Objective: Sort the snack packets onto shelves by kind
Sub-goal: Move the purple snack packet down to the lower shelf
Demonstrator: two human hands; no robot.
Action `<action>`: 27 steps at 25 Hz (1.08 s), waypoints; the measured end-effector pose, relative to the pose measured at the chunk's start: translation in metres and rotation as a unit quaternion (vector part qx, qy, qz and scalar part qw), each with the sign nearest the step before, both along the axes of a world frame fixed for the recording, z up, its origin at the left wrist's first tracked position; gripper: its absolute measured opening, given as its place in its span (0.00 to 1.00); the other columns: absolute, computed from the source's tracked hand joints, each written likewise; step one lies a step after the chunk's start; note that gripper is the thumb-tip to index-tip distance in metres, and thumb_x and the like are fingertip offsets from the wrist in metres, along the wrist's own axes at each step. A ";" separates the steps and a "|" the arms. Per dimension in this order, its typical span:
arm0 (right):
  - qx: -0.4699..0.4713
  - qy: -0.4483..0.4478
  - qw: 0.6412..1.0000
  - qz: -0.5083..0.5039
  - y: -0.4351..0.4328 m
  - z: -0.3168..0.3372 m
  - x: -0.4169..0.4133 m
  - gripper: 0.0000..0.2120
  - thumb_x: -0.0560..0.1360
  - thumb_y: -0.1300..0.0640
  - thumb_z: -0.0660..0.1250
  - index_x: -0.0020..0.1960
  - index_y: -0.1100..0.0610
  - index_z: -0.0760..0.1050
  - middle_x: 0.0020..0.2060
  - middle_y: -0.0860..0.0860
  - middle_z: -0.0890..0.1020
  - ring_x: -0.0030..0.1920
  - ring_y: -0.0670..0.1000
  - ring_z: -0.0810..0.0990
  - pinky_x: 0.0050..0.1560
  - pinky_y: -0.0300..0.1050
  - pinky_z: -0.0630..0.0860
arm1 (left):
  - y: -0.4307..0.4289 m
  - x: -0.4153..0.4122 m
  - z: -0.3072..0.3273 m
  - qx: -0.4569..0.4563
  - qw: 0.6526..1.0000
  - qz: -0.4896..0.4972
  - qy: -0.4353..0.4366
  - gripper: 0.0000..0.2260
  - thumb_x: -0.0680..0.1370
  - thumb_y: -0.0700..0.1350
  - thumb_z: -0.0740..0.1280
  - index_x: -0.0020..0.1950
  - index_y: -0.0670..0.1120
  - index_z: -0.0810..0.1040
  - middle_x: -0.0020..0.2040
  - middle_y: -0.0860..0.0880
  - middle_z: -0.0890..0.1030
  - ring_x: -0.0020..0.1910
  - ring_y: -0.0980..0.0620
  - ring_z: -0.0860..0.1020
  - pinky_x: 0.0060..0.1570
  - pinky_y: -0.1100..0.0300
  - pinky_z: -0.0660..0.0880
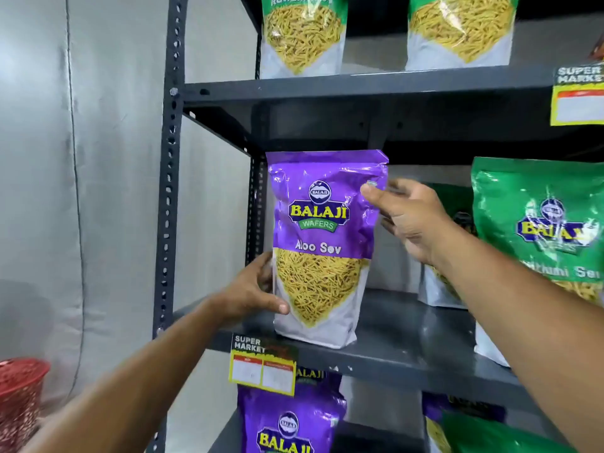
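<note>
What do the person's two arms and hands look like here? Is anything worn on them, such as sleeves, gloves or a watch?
Both forearms are bare as far as the picture shows; no sleeve is visible. The left hand and the right hand wear no gloves. No watch, bracelet or ring can be seen on the visible parts. The fingernails look short and plain.

Both bare forearms reach up and forward. Left hand [253, 291], entering from 7 o'clock, curls its fingers with thumb forward at 3 o'clock. Right hand [407, 217], entering from 4 o'clock, pinches thumb against fingers toward 9 o'clock.
</note>
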State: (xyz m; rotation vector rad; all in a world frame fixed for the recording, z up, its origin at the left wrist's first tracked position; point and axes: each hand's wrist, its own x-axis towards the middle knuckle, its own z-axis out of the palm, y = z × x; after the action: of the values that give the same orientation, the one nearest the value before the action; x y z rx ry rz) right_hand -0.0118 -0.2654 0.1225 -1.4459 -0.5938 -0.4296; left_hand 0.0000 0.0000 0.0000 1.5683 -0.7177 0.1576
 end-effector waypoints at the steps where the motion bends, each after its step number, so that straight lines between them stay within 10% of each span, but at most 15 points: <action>1: 0.032 0.000 0.999 0.031 0.008 0.001 0.008 0.22 0.64 0.53 0.77 0.55 0.58 0.78 0.43 0.51 0.87 0.42 0.46 0.84 0.40 0.40 0.78 | -0.001 0.006 0.000 -0.005 1.000 -0.006 0.014 0.54 0.49 0.43 0.86 0.72 0.43 0.65 0.63 0.43 0.82 0.61 0.43 0.80 0.56 0.51 0.80; 6: 0.076 0.026 0.992 0.101 0.033 0.001 0.027 0.08 0.66 0.62 0.75 0.45 0.59 0.82 0.39 0.56 0.86 0.39 0.56 0.85 0.45 0.55 0.83 | -0.004 0.028 -0.012 0.001 0.998 -0.043 0.045 0.40 0.58 0.30 0.78 0.68 0.38 0.69 0.65 0.34 0.78 0.65 0.34 0.76 0.69 0.34 0.67; 18: 0.071 -0.028 0.986 0.147 -0.017 0.002 -0.046 0.12 0.67 0.64 0.75 0.49 0.64 0.80 0.38 0.59 0.86 0.43 0.62 0.85 0.46 0.65 0.81 | -0.071 -0.088 -0.010 0.012 0.997 0.077 -0.002 0.24 0.54 0.36 0.80 0.48 0.49 0.86 0.46 0.51 0.89 0.46 0.52 0.87 0.44 0.62 0.82; 23: 0.024 -0.041 0.976 0.214 -0.050 -0.066 -0.098 0.06 0.69 0.65 0.71 0.46 0.61 0.80 0.37 0.53 0.87 0.40 0.54 0.85 0.44 0.54 0.83 | -0.107 -0.178 -0.094 -0.022 0.983 0.181 0.024 0.28 0.48 0.33 0.84 0.45 0.45 0.81 0.38 0.53 0.89 0.38 0.58 0.86 0.36 0.69 0.80; 27: 0.007 0.049 0.979 0.199 -0.071 -0.176 -0.102 0.09 0.61 0.60 0.74 0.42 0.57 0.83 0.36 0.48 0.87 0.38 0.48 0.85 0.43 0.44 0.82 | -0.141 -0.202 -0.207 -0.022 0.961 0.246 0.125 0.43 0.39 0.50 0.86 0.52 0.46 0.77 0.43 0.51 0.89 0.43 0.55 0.87 0.42 0.59 0.83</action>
State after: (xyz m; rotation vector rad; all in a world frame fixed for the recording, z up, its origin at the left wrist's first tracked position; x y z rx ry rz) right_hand -0.1134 -0.3361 -0.0535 -1.2869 -0.7777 -0.0461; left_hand -0.2015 -0.1408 -0.2071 1.6632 -0.1173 0.3317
